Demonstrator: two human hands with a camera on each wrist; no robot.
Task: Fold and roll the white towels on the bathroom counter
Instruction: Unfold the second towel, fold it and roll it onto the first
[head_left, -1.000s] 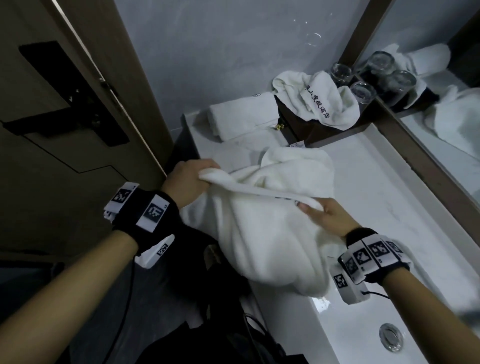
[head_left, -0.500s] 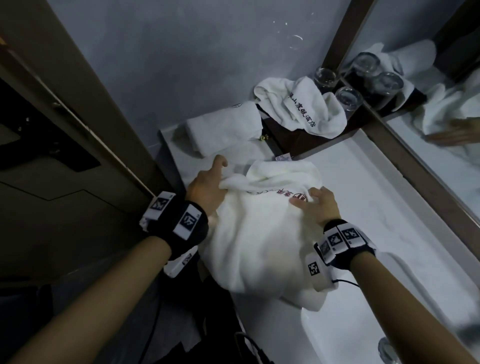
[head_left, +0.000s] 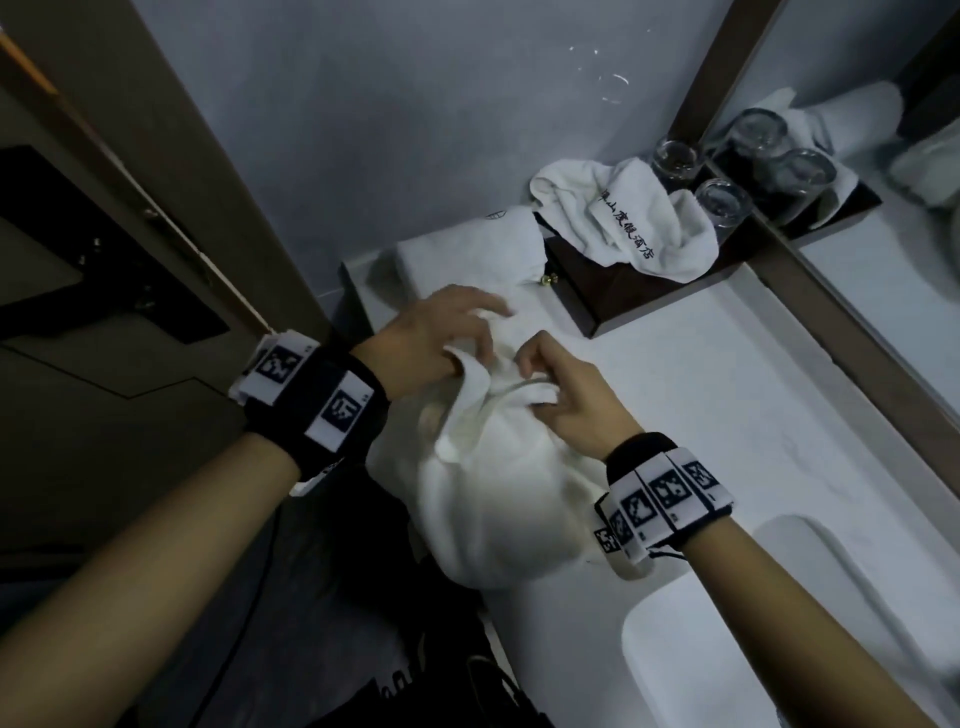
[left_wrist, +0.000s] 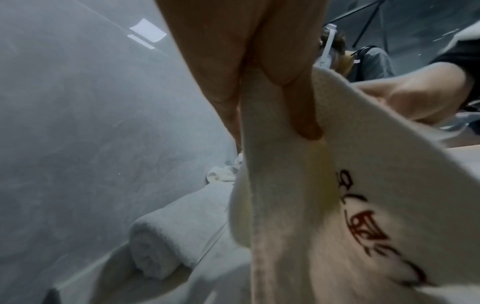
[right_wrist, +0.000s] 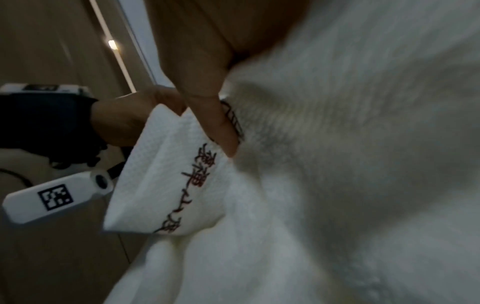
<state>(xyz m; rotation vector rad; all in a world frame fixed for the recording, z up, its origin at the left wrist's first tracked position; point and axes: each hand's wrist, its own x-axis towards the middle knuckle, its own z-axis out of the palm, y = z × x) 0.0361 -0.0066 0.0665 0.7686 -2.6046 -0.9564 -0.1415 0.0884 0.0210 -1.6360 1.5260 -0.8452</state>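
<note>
A white towel (head_left: 498, 483) with red embroidered lettering lies bunched on the counter's near left corner and hangs over its front edge. My left hand (head_left: 441, 338) pinches a border strip of the towel (left_wrist: 298, 205) between thumb and fingers. My right hand (head_left: 561, 395) pinches the same border a little to the right, its thumb on the lettering of the towel (right_wrist: 197, 185). A rolled white towel (head_left: 467, 249) lies behind by the wall; the rolled towel (left_wrist: 166, 238) also shows in the left wrist view. Another crumpled towel (head_left: 628, 218) with dark lettering sits on a dark box.
The white counter (head_left: 701, 395) runs to the right, with a sink basin (head_left: 727, 649) at the near right. A dark wooden box (head_left: 618, 291) and two upturned glasses (head_left: 722, 202) stand at the back by the mirror (head_left: 883, 171). A door (head_left: 78, 260) is on the left.
Both hands have come close together at the towel's top edge and now pinch its border, where before they were spread apart on it. The view has shifted left and down.
</note>
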